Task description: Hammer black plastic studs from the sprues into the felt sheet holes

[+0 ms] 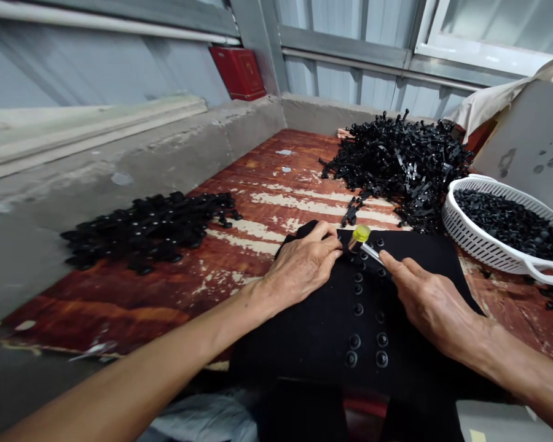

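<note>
Fingers of the right hand (431, 301) are clamped round the metal handle of a small hammer (366, 247), its yellow-green head just right of the left hand (306, 261). That hand rests on the far left part of a black cloth (299, 337), fingertips drawn together; whether they pinch a part cannot be told.

Nearer on the cloth, black round studs (358, 309) stand in 2 uneven columns. This batch looks partway through, with work at the columns' far end; which studs have been struck cannot be told.

Beyond the cloth lies the worn red-brown counter (267, 169). At its left, a pile of black pieces with round ends (152, 227) may be finished work. Far right, a much larger heap of slender black parts (396, 153) and, nearer, a white slotted basket (482, 236) of small black pieces (511, 221) suggest that plenty is left.
</note>
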`<action>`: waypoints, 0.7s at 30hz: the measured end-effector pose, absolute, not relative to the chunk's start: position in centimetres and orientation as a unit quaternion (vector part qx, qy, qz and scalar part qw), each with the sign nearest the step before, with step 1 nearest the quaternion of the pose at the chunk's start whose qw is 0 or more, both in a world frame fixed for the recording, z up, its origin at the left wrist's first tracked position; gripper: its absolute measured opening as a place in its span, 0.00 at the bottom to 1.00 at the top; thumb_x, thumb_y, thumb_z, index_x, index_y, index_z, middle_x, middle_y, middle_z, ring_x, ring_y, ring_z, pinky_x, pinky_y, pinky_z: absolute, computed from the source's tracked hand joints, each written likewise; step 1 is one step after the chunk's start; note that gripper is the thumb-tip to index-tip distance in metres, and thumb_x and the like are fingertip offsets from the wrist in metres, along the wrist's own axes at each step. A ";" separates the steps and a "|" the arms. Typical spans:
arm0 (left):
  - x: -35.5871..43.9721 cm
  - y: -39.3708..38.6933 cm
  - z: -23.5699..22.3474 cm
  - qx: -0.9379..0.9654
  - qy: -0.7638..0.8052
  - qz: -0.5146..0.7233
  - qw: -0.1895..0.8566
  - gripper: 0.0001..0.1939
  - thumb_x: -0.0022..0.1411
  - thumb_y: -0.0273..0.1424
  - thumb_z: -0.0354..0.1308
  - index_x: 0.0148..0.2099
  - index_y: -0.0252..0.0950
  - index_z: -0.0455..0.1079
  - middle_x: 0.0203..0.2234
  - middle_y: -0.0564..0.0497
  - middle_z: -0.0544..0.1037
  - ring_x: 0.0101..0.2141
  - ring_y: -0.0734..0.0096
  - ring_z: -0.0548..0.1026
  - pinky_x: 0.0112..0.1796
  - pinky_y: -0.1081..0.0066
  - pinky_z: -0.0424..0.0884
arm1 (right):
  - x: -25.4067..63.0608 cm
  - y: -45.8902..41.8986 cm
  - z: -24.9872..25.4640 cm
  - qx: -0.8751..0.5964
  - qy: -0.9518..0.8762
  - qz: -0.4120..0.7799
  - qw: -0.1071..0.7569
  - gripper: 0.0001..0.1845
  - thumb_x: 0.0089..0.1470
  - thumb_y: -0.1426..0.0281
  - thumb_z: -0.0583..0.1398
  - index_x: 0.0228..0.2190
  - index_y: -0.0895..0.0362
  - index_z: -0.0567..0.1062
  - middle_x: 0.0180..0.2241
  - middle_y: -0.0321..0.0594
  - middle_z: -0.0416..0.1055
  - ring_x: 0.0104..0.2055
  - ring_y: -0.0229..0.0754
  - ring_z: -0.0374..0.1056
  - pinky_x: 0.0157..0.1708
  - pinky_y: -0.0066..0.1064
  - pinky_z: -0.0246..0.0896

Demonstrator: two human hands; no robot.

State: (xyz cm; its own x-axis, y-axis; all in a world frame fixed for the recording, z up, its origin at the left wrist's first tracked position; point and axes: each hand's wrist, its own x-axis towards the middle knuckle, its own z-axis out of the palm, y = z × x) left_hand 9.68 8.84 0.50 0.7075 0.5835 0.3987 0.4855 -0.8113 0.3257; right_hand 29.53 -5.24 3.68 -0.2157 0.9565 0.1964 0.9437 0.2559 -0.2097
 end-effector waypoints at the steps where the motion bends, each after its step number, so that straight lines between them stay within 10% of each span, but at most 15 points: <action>1: 9.7 8.8 0.5 0.918 0.292 0.247 0.101 0.10 0.65 0.27 0.48 0.40 0.38 0.72 0.40 0.49 0.70 0.33 0.71 0.72 0.36 0.67 0.73 | 29.5 -5.3 3.7 -0.609 -0.780 0.019 0.142 0.32 0.55 0.81 0.46 0.61 0.65 0.57 0.32 0.44 0.68 0.22 0.40 0.64 0.22 0.30 0.63; 13: 9.0 10.1 0.2 0.930 0.274 0.220 0.109 0.15 0.58 0.21 0.50 0.42 0.41 0.72 0.34 0.51 0.72 0.35 0.68 0.72 0.37 0.67 0.71 | 29.4 -5.1 3.2 -0.630 -0.769 0.001 0.107 0.33 0.54 0.81 0.47 0.62 0.63 0.57 0.35 0.47 0.71 0.21 0.39 0.63 0.20 0.30 0.59; 21: 8.4 7.9 3.8 0.940 0.174 0.295 0.007 0.19 0.55 0.14 0.44 0.31 0.39 0.71 0.39 0.49 0.78 0.47 0.59 0.69 0.48 0.53 0.64 | 28.7 -4.2 6.1 -0.652 -0.585 0.295 0.383 0.10 0.60 0.62 0.53 0.36 0.55 0.68 0.21 0.30 0.59 0.22 0.37 0.60 0.21 0.28 0.57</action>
